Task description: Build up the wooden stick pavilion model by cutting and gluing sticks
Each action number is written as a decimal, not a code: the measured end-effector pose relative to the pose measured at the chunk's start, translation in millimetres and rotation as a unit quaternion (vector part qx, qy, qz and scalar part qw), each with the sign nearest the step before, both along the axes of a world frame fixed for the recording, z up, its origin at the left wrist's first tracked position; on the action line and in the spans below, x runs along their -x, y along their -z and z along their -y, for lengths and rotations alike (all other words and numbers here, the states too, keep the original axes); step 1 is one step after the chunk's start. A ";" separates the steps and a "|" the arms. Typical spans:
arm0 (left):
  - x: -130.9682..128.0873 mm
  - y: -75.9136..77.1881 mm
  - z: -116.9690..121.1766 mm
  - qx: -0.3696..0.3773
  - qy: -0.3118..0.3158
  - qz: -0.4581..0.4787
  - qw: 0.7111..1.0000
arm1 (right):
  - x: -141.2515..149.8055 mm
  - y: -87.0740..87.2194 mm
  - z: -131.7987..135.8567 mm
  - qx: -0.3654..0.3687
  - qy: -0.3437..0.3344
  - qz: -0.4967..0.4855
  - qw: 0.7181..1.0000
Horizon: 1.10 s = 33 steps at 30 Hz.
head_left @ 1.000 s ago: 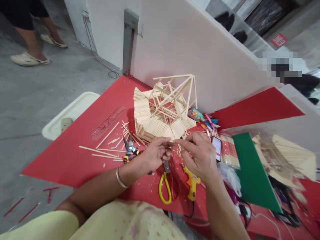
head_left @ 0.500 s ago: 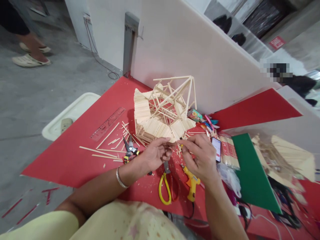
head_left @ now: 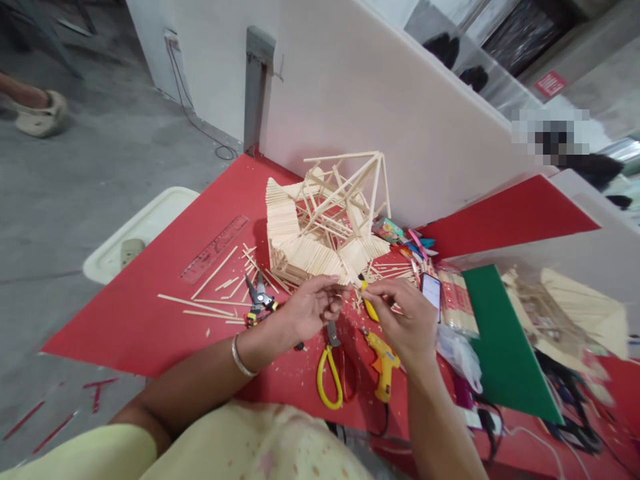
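Hidden: thin stick between both hands, hardly visible.
Axis: roughly left-right.
Left hand (head_left: 313, 308): fingers pinching stick.
Right hand (head_left: 406, 319): fingers pinching stick (head_left: 350, 287), near yellow-handled tool (head_left: 369, 308).

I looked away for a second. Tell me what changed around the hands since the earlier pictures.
The right hand drew back a little from the left hand, opening a gap that uncovers a small yellow tool under its fingers. The left hand kept its pinch at the edge of the stick model. The person's foot on the floor moved left. Scissors, glue gun and pliers stayed put.
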<state>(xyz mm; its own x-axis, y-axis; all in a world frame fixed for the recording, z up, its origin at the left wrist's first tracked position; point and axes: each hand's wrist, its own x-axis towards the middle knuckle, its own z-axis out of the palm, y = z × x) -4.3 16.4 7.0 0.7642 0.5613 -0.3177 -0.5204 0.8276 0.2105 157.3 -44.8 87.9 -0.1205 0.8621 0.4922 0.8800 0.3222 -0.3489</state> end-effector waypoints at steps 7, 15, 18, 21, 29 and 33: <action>0.0 0.0 0.2 0.006 0.000 -0.013 1.000 | 10.6 -0.8 11.1 -0.052 -0.056 0.028 0.997; 1.2 -5.1 0.7 0.020 -0.002 -0.027 0.999 | 23.8 -1.3 22.3 -0.061 -0.112 0.110 0.986; 1.3 -8.6 1.1 0.015 -0.002 -0.031 0.999 | 21.2 4.6 23.3 -0.074 -0.098 0.102 0.987; 1.1 -10.7 1.3 0.016 -0.004 -0.036 0.999 | 19.1 7.8 23.0 -0.074 -0.094 0.084 0.989; -0.1 -12.6 1.0 0.006 0.003 -0.037 0.999 | 22.3 9.4 21.0 -0.085 -0.072 0.062 0.992; -0.6 -11.1 -0.3 0.006 0.012 -0.025 1.000 | 22.7 14.7 19.9 -0.086 -0.061 0.059 0.993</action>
<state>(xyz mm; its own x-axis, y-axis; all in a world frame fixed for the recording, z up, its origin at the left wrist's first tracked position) -3.7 16.7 18.0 0.7610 0.5379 -0.3627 -0.4886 0.8430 0.2250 134.7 -64.8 73.2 -0.2840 0.7420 0.6072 0.8623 0.4746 -0.1767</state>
